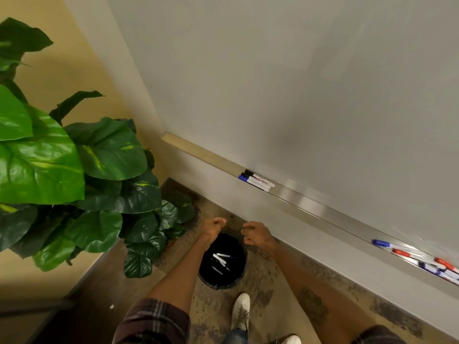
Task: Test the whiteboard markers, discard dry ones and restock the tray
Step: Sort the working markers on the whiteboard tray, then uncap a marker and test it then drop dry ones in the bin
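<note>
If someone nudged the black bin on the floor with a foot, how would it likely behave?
The black bin would probably slide or tip easily: it looks small and holds only a few markers, so it is likely light. The loose markers would likely rattle and roll inside. The speckled floor looks hard, so it offers little grip.

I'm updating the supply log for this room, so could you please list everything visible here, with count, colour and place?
Whiteboard: one, white, on the wall at right.
Tray: one, silver, along the whiteboard's lower edge.
Left marker group: three, black and blue caps, lying on the tray.
Right marker group: several, blue and red caps, tray's far right; exact count unclear.
Bin: one, black, on the floor below the hands.
Discarded markers: several, white-bodied, inside the bin.
Plant: one, green, left corner.
Shoes: two, white, on the floor.
Left hand: loosely curled, empty, above the bin.
Right hand: loosely curled, empty, above the bin.
</note>
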